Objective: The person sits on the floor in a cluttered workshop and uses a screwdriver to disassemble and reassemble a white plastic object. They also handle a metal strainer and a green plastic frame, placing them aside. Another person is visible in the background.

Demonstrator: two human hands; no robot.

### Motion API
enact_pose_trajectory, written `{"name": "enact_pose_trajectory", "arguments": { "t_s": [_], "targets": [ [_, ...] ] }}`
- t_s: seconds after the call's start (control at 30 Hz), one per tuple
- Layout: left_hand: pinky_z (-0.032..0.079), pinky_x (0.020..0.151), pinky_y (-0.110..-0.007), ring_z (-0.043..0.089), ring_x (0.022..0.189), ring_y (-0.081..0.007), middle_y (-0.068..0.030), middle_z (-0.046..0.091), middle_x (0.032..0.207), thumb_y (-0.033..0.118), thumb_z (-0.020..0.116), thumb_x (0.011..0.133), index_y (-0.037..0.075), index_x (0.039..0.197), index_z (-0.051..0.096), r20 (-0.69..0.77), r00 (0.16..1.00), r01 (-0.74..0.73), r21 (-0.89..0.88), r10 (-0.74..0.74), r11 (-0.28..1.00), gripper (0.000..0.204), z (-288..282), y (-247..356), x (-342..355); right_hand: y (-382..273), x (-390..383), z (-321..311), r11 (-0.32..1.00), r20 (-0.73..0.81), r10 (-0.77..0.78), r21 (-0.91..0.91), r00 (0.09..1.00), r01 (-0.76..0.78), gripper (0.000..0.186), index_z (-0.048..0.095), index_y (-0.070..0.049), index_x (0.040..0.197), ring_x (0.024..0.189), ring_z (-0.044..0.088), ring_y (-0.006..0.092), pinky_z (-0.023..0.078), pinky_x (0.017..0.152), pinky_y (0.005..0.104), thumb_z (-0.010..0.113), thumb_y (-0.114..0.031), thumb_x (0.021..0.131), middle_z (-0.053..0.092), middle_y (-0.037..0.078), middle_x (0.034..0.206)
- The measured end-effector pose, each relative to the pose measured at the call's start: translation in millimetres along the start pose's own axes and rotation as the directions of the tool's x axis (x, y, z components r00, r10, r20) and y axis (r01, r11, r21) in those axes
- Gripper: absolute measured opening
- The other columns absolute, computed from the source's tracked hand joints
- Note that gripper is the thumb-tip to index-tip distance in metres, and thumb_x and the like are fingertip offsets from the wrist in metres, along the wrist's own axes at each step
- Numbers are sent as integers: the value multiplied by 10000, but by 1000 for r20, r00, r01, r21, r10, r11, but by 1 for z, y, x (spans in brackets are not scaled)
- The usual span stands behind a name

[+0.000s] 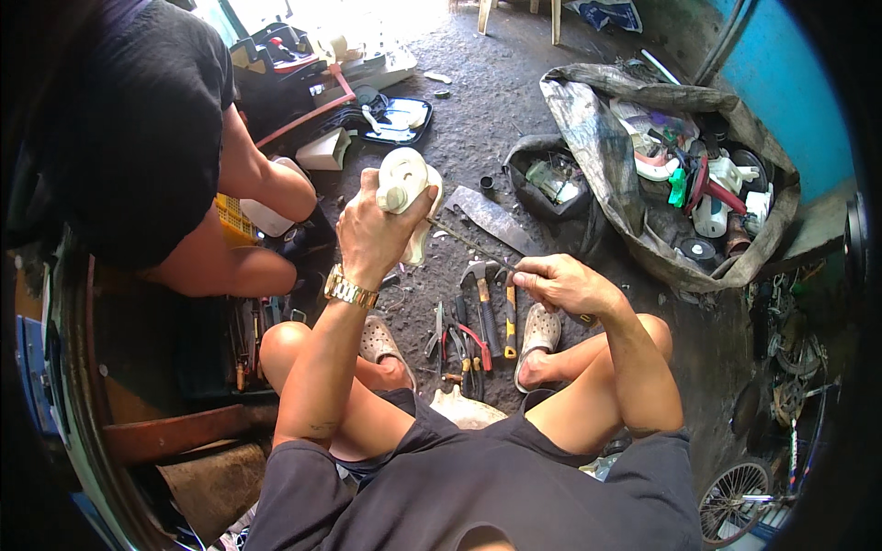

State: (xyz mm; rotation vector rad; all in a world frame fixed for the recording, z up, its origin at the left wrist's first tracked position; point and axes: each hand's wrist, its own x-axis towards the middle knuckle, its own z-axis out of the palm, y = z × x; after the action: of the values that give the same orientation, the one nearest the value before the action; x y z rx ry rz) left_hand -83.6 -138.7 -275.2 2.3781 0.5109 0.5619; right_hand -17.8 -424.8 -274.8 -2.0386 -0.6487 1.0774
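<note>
My left hand (375, 237), with a gold watch at its wrist, is wrapped round a white plastic housing (404, 181) with a rounded top and a curved lower part. In my right hand (571, 285) is a screwdriver (470, 242), its long thin shaft slanting up to the left. The tip reaches the housing's right side; whether it sits in a screw is hidden. On the ground below, between my feet, lie a claw hammer (485, 310), a tool with a yellow and black handle (511, 317) and several pliers (443, 332).
A large grey sack (588, 119) of plastic scrap stands at the right, beside a smaller black bag (551, 207). A flat metal plate (487, 219) lies ahead. Another person (138, 138) is close on my left. A black-rimmed tray (401, 119) lies farther off.
</note>
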Motion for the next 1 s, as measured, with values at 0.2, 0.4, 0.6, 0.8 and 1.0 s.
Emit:
{"name": "enact_pose_trajectory", "arguments": {
  "t_s": [0.2,0.4,0.6,0.8,1.0],
  "targets": [
    [565,722,-377,744,766,-273,-143,758,863,592,713,890,-3,1049,677,102,990,131,-354,-101,926,617,20,-16,2,-9,-5,-6,981,-373,-160,-162,914,106,245,674,32,946,723,635,203,501,696,388,763,-176,853,679,188,802],
    [527,682,-288,703,763,-111,-53,760,857,547,716,915,22,999,767,363,895,434,-578,-259,691,535,33,-15,-1,-17,-12,-25,955,-472,-241,-272,848,120,309,703,7,1047,763,698,264,530,740,387,759,-249,882,718,197,881],
    [521,697,-294,688,765,-126,-69,748,851,535,677,940,4,1010,750,438,886,377,-496,-149,782,540,50,19,-26,-20,23,20,887,-521,-443,-372,729,274,317,705,-67,1128,825,735,345,564,743,455,665,-334,961,732,210,926],
    [508,640,-282,643,749,-100,-38,702,891,426,704,959,52,1016,701,386,912,377,-650,-141,660,378,68,10,-33,-28,20,45,763,-446,-612,-551,653,338,151,638,-40,1007,737,696,401,541,635,496,675,-151,910,687,202,797],
    [606,686,-347,735,909,-339,-226,702,1177,680,498,962,68,1265,568,696,717,694,-712,-18,111,686,58,-12,-15,-28,12,-32,932,-720,-286,-363,633,7,395,672,-46,1133,792,721,402,562,703,454,724,-375,921,716,241,866]
  ]
}}
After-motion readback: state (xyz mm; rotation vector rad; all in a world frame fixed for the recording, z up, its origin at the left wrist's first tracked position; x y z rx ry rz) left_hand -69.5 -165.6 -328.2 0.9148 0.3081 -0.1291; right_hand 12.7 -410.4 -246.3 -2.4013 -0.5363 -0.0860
